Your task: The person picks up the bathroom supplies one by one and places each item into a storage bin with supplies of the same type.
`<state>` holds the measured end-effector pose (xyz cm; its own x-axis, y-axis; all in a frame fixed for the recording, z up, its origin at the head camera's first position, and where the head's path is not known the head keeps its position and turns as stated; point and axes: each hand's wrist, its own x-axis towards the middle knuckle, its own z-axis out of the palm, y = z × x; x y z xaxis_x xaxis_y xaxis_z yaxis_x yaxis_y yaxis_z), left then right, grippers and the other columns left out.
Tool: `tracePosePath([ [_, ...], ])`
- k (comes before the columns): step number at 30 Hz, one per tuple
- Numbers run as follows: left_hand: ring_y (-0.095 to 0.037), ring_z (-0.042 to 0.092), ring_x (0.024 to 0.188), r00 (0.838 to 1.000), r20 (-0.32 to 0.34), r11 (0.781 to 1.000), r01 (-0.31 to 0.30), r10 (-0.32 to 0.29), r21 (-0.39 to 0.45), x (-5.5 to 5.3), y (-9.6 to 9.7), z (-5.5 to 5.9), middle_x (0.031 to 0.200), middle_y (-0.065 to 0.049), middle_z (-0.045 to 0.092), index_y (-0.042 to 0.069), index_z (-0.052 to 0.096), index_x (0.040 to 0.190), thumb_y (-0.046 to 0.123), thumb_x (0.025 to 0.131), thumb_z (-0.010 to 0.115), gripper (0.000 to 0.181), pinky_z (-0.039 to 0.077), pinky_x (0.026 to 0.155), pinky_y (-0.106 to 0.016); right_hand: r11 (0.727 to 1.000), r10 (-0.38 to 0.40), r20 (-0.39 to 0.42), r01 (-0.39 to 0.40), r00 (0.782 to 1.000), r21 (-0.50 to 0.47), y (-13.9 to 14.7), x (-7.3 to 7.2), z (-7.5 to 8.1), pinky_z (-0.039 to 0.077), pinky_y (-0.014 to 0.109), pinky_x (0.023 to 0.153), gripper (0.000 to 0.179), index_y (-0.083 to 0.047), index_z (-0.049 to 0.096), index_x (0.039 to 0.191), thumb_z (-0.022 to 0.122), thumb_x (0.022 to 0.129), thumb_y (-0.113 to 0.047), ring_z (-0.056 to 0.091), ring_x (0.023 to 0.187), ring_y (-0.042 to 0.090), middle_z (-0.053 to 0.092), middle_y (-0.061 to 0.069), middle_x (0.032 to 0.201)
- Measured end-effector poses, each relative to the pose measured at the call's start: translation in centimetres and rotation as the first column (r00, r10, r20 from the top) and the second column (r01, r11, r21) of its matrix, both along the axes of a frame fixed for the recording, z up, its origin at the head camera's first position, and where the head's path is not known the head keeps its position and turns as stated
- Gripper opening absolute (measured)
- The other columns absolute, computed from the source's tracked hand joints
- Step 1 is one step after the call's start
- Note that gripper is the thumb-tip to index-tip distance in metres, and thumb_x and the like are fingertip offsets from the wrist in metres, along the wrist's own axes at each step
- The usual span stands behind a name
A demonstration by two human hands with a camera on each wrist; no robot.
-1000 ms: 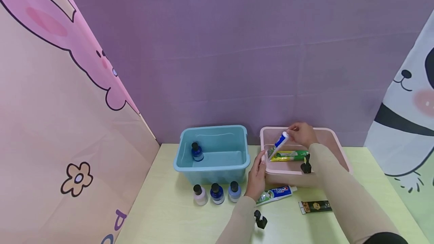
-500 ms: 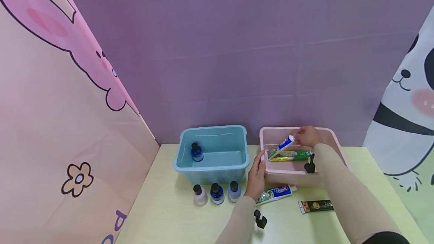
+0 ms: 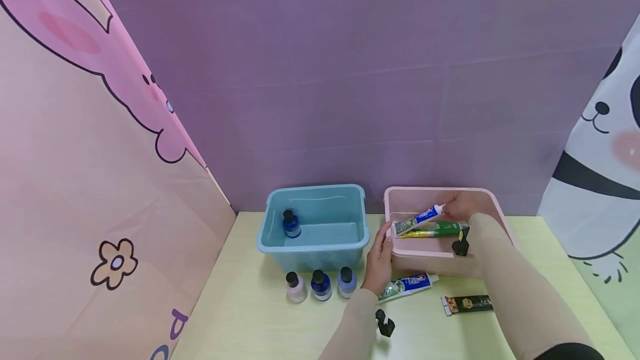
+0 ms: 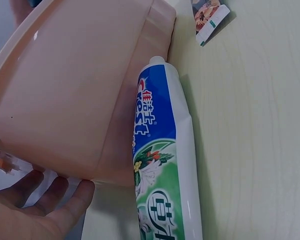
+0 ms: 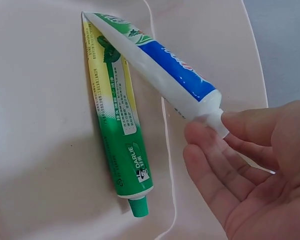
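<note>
My right hand (image 3: 462,206) reaches into the pink bin (image 3: 430,263). In the right wrist view its thumb and fingers pinch the white cap of a blue, green and white toothpaste tube (image 5: 165,65). This tube slants over a green and yellow Darlie toothpaste tube (image 5: 122,155) in the bin, its flat end overlapping that tube's end. My left hand (image 3: 378,264) rests against the bin's left front corner, fingers extended up to the rim; the left wrist view shows fingertips at the wall. Beside that hand, a Crest toothpaste tube (image 4: 160,145) lies on the table along the bin's front.
A blue bin (image 3: 320,250) stands to the left, holding one dark blue bottle (image 3: 291,224). Before it stand a pale bottle (image 3: 296,289), a dark blue bottle (image 3: 320,286) and a light blue bottle (image 3: 346,283), all black-capped. A black tube (image 3: 467,304) lies at front right.
My right hand has moved right and lower into the pink bin, bringing the pinched tube from a steep tilt to a flatter slant. The left hand stays at the corner.
</note>
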<state>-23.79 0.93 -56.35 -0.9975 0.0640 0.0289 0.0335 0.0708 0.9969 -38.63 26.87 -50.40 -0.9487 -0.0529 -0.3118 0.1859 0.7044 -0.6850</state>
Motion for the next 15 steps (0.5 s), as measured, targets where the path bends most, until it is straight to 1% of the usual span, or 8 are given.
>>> tracePosePath([
  [3,-0.027,0.035,0.154,1.0,0.007,1.0,-0.002,0.002,-0.002,0.0,0.0,0.0,0.166,0.017,0.03,0.064,0.031,0.148,0.049,0.11,0.035,0.041,0.037,0.119,-0.058,1.0,0.002,0.02,-0.002,1.0,0.0,0.0,0.1,0.3,0.056,0.037,0.08,0.039,0.005,0.066,0.126,0.066,0.093,-0.016,0.062,0.097,0.031,0.066,0.023,0.119],
  [6,-0.029,0.034,0.154,1.0,-0.001,1.0,0.003,-0.003,0.002,0.0,-0.1,-0.1,0.167,0.013,0.03,0.063,0.031,0.148,0.048,0.11,0.035,0.041,0.036,0.118,-0.06,1.0,0.008,0.032,-0.008,0.999,0.01,0.0,0.5,0.8,0.054,0.038,0.078,0.036,0.003,0.068,0.122,0.066,0.091,-0.017,0.061,0.095,0.031,0.066,0.021,0.114],
  [8,-0.03,0.034,0.154,1.0,-0.001,1.0,0.005,-0.005,0.007,-0.1,-0.1,-0.1,0.167,0.012,0.031,0.063,0.032,0.148,0.047,0.11,0.035,0.041,0.036,0.118,-0.061,0.999,0.01,0.03,-0.011,0.999,0.043,-0.1,0.8,1.0,0.052,0.037,0.075,0.028,0.001,0.071,0.11,0.065,0.091,-0.019,0.06,0.092,0.03,0.066,0.017,0.105],
  [11,-0.03,0.034,0.154,1.0,0.0,1.0,0.003,-0.003,0.013,0.0,-0.1,0.0,0.167,0.012,0.031,0.063,0.033,0.148,0.047,0.11,0.035,0.04,0.036,0.118,-0.061,0.997,0.017,0.044,-0.02,0.999,0.072,0.0,1.1,1.3,0.049,0.034,0.069,0.018,-0.005,0.068,0.09,0.061,0.093,-0.021,0.058,0.082,0.026,0.062,0.009,0.087],
  [13,-0.029,0.034,0.154,1.0,0.002,1.0,-0.001,0.001,0.013,0.0,-0.1,0.0,0.167,0.014,0.031,0.063,0.032,0.147,0.048,0.11,0.035,0.04,0.036,0.118,-0.06,0.997,0.042,0.062,-0.046,0.997,0.059,-0.1,1.3,1.4,0.047,0.032,0.064,0.019,-0.008,0.063,0.082,0.056,0.095,-0.02,0.057,0.074,0.023,0.058,0.004,0.077],
  [15,-0.029,0.034,0.154,1.0,-0.001,1.0,-0.002,0.002,0.011,0.1,-0.1,0.0,0.167,0.014,0.03,0.063,0.032,0.148,0.048,0.11,0.035,0.041,0.037,0.118,-0.06,0.998,0.029,0.08,-0.034,0.996,0.054,-0.2,1.6,1.5,0.046,0.03,0.061,0.021,-0.011,0.06,0.077,0.053,0.096,-0.02,0.056,0.068,0.021,0.056,0.0,0.07],
])
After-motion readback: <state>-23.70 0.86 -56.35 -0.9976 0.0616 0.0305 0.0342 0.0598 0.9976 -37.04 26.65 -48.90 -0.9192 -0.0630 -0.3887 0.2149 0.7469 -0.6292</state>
